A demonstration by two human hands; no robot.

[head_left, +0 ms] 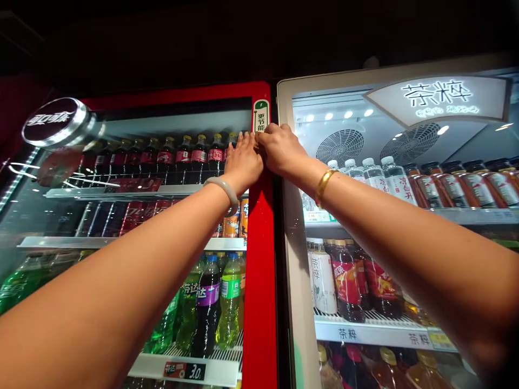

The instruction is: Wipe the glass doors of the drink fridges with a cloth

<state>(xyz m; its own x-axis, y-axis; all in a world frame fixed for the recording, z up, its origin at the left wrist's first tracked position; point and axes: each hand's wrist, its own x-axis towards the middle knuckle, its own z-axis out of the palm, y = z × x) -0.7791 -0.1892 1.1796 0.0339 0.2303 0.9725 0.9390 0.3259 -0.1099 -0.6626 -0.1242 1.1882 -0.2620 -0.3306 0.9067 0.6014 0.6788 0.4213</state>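
A tall green and white sticker (pixel 261 116) with dark characters is on the red door frame (pixel 261 270) of the left drinks fridge. My left hand (pixel 245 160) lies with its fingers stretched upward against the door's edge, just below and left of the sticker. A pale bangle is on that wrist. From the other side my right hand (pixel 281 147), with a gold bracelet on the wrist, has its fingers curled together over the sticker's lower end. These fingertips touch the left hand's; what is between them is hidden.
Behind the left glass, cola bottles (pixel 166 154) line the top shelf, above cans and green and purple-labelled bottles (pixel 208 294). A white-framed fridge (pixel 286 216) stands close on the right, holding tea and water bottles. A round lit sign (pixel 54 121) sticks out at left.
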